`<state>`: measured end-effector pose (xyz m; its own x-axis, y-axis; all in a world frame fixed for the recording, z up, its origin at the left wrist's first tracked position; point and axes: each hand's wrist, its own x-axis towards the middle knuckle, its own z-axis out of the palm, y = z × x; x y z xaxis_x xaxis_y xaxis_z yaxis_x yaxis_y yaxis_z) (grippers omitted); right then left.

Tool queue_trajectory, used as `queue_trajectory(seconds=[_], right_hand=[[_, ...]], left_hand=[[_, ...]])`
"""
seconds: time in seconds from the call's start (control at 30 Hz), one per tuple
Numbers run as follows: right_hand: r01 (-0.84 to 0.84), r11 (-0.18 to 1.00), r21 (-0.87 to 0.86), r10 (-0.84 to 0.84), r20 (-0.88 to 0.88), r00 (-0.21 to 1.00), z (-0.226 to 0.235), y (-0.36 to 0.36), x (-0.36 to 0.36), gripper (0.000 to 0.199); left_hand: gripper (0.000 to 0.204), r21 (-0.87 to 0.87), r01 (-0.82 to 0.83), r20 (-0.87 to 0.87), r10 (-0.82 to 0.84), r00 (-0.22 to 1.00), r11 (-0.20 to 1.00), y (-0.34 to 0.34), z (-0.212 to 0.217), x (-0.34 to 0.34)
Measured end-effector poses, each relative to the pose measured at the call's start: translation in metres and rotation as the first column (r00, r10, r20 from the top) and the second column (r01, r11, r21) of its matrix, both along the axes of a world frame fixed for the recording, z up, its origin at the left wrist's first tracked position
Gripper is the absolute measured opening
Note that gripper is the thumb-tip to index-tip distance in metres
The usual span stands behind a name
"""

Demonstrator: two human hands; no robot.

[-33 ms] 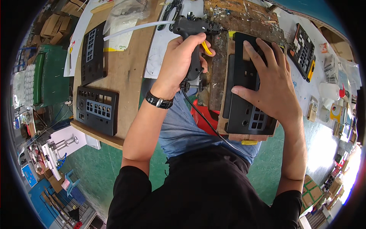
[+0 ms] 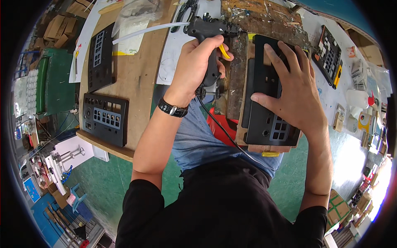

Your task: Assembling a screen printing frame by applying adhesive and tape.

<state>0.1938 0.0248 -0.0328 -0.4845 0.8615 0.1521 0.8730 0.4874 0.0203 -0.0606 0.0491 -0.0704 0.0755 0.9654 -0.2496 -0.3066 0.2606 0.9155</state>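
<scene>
My left hand [image 2: 192, 64] is wrapped round the grip of a black hot glue gun [image 2: 205, 29] with a yellow trigger [image 2: 223, 51]. A long translucent glue stick [image 2: 149, 31] juts out of its back toward the left. The gun's nozzle points right, near the top left corner of a black panel [image 2: 258, 111] with rectangular cut-outs. Fingers spread, my right hand [image 2: 295, 91] rests on that panel and covers much of its right side. The panel lies on a wooden block [image 2: 275, 149] over my lap. From the gun's handle a black cord [image 2: 219, 126] runs down to my right.
Two similar black panels, an upper one [image 2: 103, 58] and a lower one [image 2: 105, 120], lie on the left wooden board [image 2: 142, 91]. Pliers [image 2: 185, 14] and a plastic bag [image 2: 138, 14] lie at the back. Another panel [image 2: 328, 56] and a yellow-handled cutter [image 2: 338, 75] are at right.
</scene>
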Motion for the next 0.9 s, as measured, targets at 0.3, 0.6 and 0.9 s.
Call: queue_trajectory(seconds=[0.3,0.6,0.9], right_hand=[[0.026,0.998,-0.062,-0.024,0.026,0.999,0.002,-0.001,-0.001,0.1],[-0.017,1.0,0.013,0.017,0.005,1.0,-0.003,0.0,0.001,0.099],[-0.023,0.999,0.028,0.023,0.005,1.0,-0.005,0.0,0.001,0.098]], left_hand=[[0.033,0.002,-0.003,-0.05,0.003,0.999,1.0,-0.002,-0.003,0.002],[0.033,-0.048,-0.01,-0.053,0.008,0.999,0.999,-0.01,0.0,-0.002],[0.034,-0.023,-0.008,-0.028,0.008,1.0,1.0,-0.02,0.0,-0.003]])
